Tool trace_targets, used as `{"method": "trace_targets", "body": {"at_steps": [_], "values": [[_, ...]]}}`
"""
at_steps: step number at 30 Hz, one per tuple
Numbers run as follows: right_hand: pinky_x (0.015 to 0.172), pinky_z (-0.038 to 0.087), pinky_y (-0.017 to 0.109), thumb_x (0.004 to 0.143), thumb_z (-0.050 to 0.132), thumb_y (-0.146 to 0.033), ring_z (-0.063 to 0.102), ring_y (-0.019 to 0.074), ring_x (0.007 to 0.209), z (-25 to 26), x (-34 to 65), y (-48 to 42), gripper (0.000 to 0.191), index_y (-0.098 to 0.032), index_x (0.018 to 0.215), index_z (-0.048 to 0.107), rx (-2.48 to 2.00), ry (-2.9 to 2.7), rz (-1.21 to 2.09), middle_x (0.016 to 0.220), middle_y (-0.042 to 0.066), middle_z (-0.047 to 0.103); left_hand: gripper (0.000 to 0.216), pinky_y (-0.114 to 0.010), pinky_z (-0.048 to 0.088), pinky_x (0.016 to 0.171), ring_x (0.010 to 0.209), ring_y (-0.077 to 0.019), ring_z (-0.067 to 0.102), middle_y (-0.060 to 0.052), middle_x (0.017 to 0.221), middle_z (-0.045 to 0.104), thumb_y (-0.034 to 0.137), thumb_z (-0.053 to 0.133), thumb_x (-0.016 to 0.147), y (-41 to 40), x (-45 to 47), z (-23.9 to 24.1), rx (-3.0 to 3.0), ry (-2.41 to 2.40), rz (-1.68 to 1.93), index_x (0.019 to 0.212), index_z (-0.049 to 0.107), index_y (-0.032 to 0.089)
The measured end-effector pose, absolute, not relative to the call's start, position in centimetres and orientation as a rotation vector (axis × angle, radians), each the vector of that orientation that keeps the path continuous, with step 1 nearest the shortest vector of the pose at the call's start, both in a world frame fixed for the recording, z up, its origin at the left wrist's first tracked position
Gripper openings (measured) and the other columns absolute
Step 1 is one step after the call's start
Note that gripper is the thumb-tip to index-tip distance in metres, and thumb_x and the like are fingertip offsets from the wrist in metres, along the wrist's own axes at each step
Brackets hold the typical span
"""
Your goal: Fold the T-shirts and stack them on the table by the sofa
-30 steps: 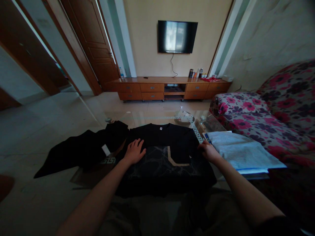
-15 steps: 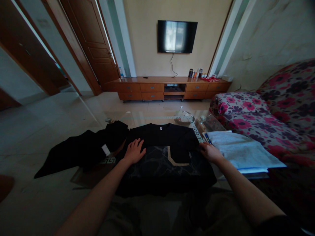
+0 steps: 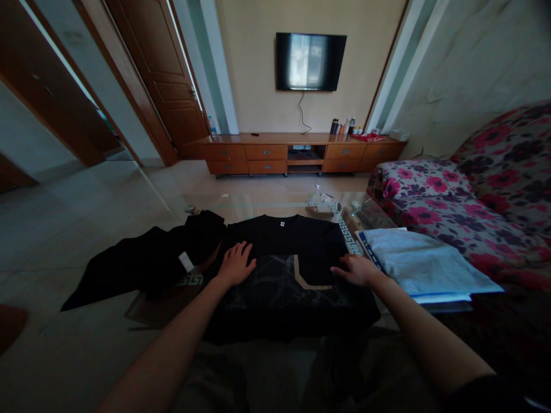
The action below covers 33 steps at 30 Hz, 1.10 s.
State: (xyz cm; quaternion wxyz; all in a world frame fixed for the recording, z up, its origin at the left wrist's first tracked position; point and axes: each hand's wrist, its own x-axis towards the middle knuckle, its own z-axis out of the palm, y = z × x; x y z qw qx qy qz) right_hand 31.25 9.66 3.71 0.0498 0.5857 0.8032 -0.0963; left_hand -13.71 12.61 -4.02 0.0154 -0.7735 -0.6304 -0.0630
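Observation:
A black T-shirt (image 3: 275, 241) with a small white neck label lies spread on the glass table, its collar away from me. Its lower part carries a marbled dark print and a tan angular line. On the shirt's left side rests my left hand (image 3: 236, 265), palm down with fingers spread. My right hand (image 3: 355, 269) lies on the right side of the shirt, fingers stretched out over the cloth. Left of the shirt is a crumpled black garment (image 3: 146, 258) with a white tag. To the right, a folded light blue cloth (image 3: 426, 261) sits close to my right forearm.
The glass table (image 3: 202, 209) has a patterned border. At its far side stand a plastic-wrapped item (image 3: 322, 202) and a small glass object (image 3: 355, 206). A flowered sofa (image 3: 447, 195) borders the right. Beyond are a low wooden cabinet (image 3: 267, 154) and a wall television (image 3: 310, 62).
My right hand has moved left from the shirt's right edge onto the cloth, and its fingers are now stretched out. My left hand stays where it was.

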Motion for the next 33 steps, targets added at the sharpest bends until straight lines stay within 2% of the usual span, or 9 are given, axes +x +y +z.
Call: {"method": "trace_targets", "body": {"at_steps": [2,4,9,15,19,23,25,28,33], "values": [[0.082,0.042,0.035,0.095,0.032,-0.073,0.066,0.0270,0.091,4.4,30.2,9.5,0.065,-0.020,0.082,0.067,1.828,2.376,-0.256,0.094,0.013,0.070,0.066,-0.050,0.021,0.118,0.147,-0.0340,0.030,-0.014,0.161,0.034,0.056,0.034,0.098,12.6,-13.7,-4.0,-2.404,-1.970,-0.193,0.154,0.037,0.021],[0.086,0.042,0.038,0.096,0.025,-0.074,0.065,0.0277,0.095,4.9,29.0,9.5,0.069,-0.020,0.084,0.067,1.891,2.356,-0.187,0.097,0.013,0.070,0.066,-0.050,0.021,0.118,0.148,-0.0337,0.030,-0.014,0.162,0.034,0.055,0.035,0.098,12.6,-13.6,-3.9,-2.402,-1.976,-0.192,0.154,0.036,0.021],[0.090,0.043,0.033,0.100,0.045,-0.051,0.060,0.0249,0.107,4.2,25.6,10.5,0.037,-0.020,0.111,0.060,1.993,2.468,0.010,0.115,0.013,0.065,0.066,-0.050,0.021,0.118,0.148,-0.0339,0.029,-0.014,0.162,0.033,0.055,0.035,0.097,12.5,-13.5,-3.8,-2.400,-1.973,-0.199,0.153,0.037,0.020],[0.088,0.044,0.036,0.099,0.048,-0.035,0.063,0.0261,0.104,2.4,23.6,11.9,0.024,-0.017,0.110,0.060,2.040,2.348,0.003,0.116,0.015,0.065,0.065,-0.050,0.021,0.118,0.148,-0.0336,0.030,-0.014,0.161,0.034,0.055,0.035,0.098,12.5,-13.5,-3.5,-2.403,-1.977,-0.189,0.153,0.037,0.021],[0.088,0.043,0.037,0.103,0.039,-0.037,0.066,0.0253,0.099,2.4,23.1,12.5,0.028,-0.018,0.110,0.059,2.136,2.346,0.003,0.110,0.014,0.068,0.064,-0.050,0.021,0.118,0.148,-0.0337,0.029,-0.014,0.162,0.034,0.054,0.036,0.098,12.5,-13.5,-3.4,-2.404,-1.980,-0.182,0.153,0.038,0.021],[0.082,0.046,0.033,0.106,0.027,-0.047,0.067,0.0239,0.097,2.6,24.2,13.3,0.044,-0.021,0.108,0.061,2.151,2.354,-0.268,0.109,0.012,0.069,0.065,-0.050,0.022,0.117,0.147,-0.0346,0.030,-0.015,0.161,0.034,0.054,0.036,0.098,12.5,-13.5,-3.6,-2.404,-1.955,-0.200,0.153,0.038,0.020],[0.087,0.046,0.033,0.107,0.023,-0.042,0.066,0.0238,0.102,2.3,25.4,13.8,0.044,-0.020,0.116,0.061,2.235,2.378,-0.278,0.114,0.013,0.068,0.064,-0.050,0.022,0.117,0.148,-0.0343,0.030,-0.014,0.161,0.035,0.054,0.036,0.098,12.5,-13.6,-3.7,-2.404,-1.951,-0.210,0.153,0.038,0.020],[0.102,0.042,0.034,0.105,0.028,-0.035,0.058,0.0254,0.121,1.0,27.2,13.9,0.044,-0.017,0.139,0.050,2.322,2.453,-0.150,0.135,0.017,0.058,0.065,-0.050,0.021,0.118,0.148,-0.0340,0.029,-0.014,0.161,0.034,0.054,0.036,0.097,12.6,-13.6,-3.8,-2.408,-1.958,-0.215,0.153,0.038,0.021],[0.119,0.024,0.052,0.101,0.033,-0.058,0.020,0.0334,0.152,-2.8,28.7,12.5,0.067,-0.027,0.159,0.028,2.205,2.408,-0.088,0.165,0.011,0.024,0.065,-0.049,0.021,0.118,0.149,-0.0337,0.028,-0.013,0.162,0.034,0.055,0.035,0.098,12.5,-13.7,-3.6,-2.418,-1.980,-0.202,0.153,0.037,0.021]]}}
